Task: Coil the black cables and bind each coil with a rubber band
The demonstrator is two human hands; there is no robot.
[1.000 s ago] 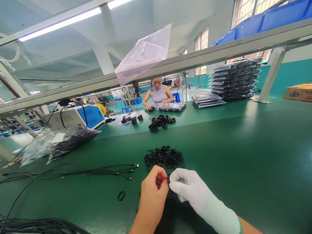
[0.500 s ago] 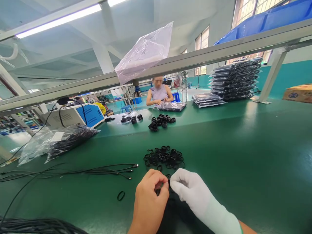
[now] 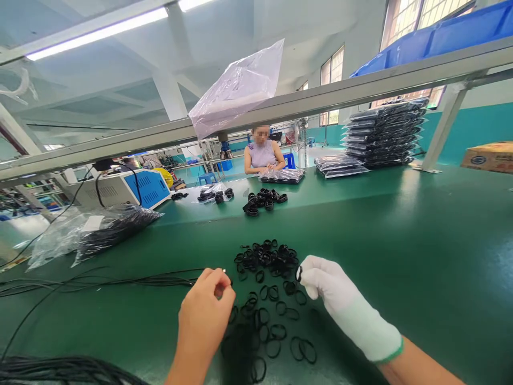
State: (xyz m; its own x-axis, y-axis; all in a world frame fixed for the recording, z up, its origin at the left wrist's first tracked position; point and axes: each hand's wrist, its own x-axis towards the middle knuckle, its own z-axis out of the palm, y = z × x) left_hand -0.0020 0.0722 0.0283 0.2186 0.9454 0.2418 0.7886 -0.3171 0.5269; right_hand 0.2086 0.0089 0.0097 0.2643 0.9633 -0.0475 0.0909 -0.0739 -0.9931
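Observation:
My bare left hand [image 3: 206, 313] is closed, thumb against fingertips, over the connector ends of the black cables [image 3: 160, 279]. What is in its pinch, if anything, I cannot make out. My right hand [image 3: 331, 286], in a white glove with a green cuff edge, pinches a small black band [image 3: 298, 274] between thumb and forefinger. Between the hands, loose black loop bands [image 3: 278, 331] lie scattered on the green tabletop [image 3: 380, 246]. Just beyond them is a denser pile of the same bands [image 3: 266, 258].
Coiled black bundles [image 3: 264, 199] sit farther back. At left are a bagged black bundle [image 3: 116, 230], a blue-and-white machine [image 3: 148, 190] and a thick cable coil [image 3: 60, 371]. Bagged stacks [image 3: 382, 133] stand back right. A metal shelf beam [image 3: 320, 100] crosses overhead. A co-worker [image 3: 264, 155] sits opposite.
My hands have moved apart, the left toward the cable ends, the right outward with a band. The scattered bands between them are now uncovered. The single band at left is no longer visible.

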